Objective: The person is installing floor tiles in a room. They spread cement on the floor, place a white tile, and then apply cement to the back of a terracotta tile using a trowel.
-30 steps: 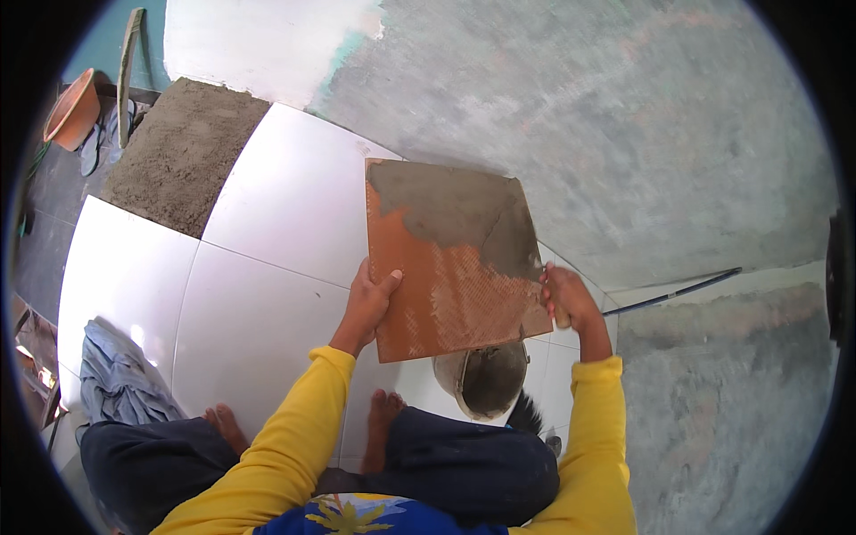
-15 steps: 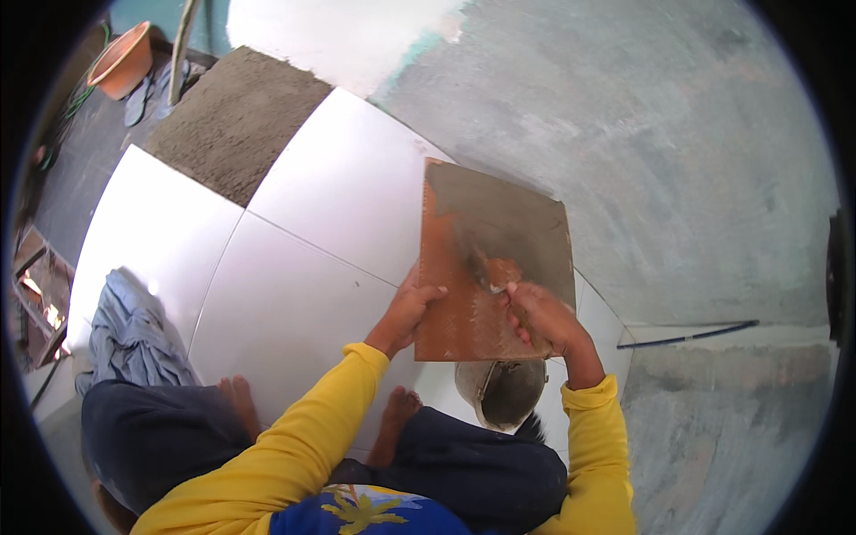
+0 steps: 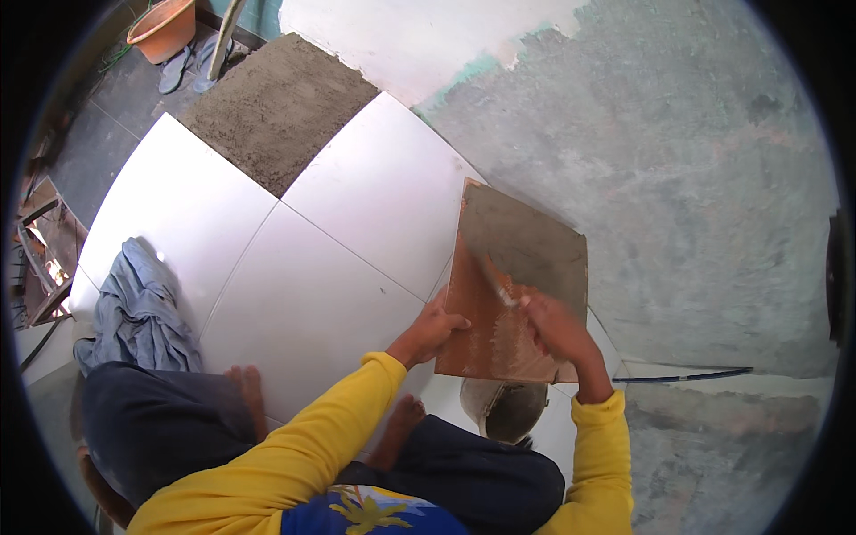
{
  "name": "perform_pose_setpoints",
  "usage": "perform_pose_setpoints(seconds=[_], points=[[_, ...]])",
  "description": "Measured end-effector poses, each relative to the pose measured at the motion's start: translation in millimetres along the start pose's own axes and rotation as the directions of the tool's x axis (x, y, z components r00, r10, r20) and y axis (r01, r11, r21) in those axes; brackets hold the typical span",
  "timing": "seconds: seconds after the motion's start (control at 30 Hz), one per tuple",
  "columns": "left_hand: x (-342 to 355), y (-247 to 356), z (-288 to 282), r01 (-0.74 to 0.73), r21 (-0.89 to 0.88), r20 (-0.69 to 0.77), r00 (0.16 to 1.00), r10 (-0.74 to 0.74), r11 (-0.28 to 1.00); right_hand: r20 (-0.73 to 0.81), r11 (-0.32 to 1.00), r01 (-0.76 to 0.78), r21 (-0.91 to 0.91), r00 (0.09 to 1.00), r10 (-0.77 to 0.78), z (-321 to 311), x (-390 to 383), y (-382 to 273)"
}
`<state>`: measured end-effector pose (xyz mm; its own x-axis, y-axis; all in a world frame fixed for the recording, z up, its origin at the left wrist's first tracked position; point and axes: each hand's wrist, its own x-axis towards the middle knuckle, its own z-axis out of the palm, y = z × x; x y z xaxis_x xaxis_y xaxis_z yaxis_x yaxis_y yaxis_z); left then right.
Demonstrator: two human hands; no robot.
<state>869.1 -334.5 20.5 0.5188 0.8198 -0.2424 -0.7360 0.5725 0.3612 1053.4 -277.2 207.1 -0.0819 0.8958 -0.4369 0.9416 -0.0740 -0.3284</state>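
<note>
An orange-brown tile back (image 3: 477, 334) is held tilted up in front of me, its upper and right part coated with grey cement paste (image 3: 526, 223). My left hand (image 3: 434, 328) is closed on the tile's left edge, thumb over its face. In my right hand (image 3: 555, 328) is a trowel (image 3: 499, 287), its handle gripped and its motion-blurred blade against the tile at the edge of the paste. Below the tile's lower edge stands a cement-stained bucket (image 3: 506, 408), partly hidden by the tile.
White tiles (image 3: 330, 285) cover the floor, beside a square of grey mortar (image 3: 281, 107). A bluish-grey cloth (image 3: 143, 312) lies at left. An orange basin (image 3: 163, 34) and sandals (image 3: 176, 71) are at far left. A plastered wall (image 3: 687, 178) rises on the right, with a dark rod (image 3: 687, 375) along it.
The view has shifted, so floor and basin appear further right. Both hands still hold the tile and trowel; the trowel has moved a little over the tile's face.
</note>
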Motion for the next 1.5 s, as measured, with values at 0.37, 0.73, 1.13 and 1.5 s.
perform_pose_setpoints(seconds=[0.37,0.73,1.13,1.5], points=[[-1.4,0.2,3.1,-0.016,0.05,0.025,1.0,0.014,0.999,0.285,0.989,-0.137,-0.052,0.947,0.146,-44.5,74.2,-26.4],[-6.5,0.1,19.7,0.049,-0.42,0.131,0.991,0.007,0.906,0.022,0.865,0.189,-0.465,0.979,-0.202,29.1,-82.2,32.7],[1.1,-3.4,20.3,-0.018,-0.26,0.111,0.993,0.049,0.965,-0.129,0.844,-0.013,-0.536,0.989,-0.066,23.7,-27.0,-11.1],[-0.4,-4.4,21.6,0.011,-0.329,0.128,0.991,0.033,0.944,-0.032,0.995,0.031,-0.09,0.999,-0.034,6.4,-58.0,36.8]])
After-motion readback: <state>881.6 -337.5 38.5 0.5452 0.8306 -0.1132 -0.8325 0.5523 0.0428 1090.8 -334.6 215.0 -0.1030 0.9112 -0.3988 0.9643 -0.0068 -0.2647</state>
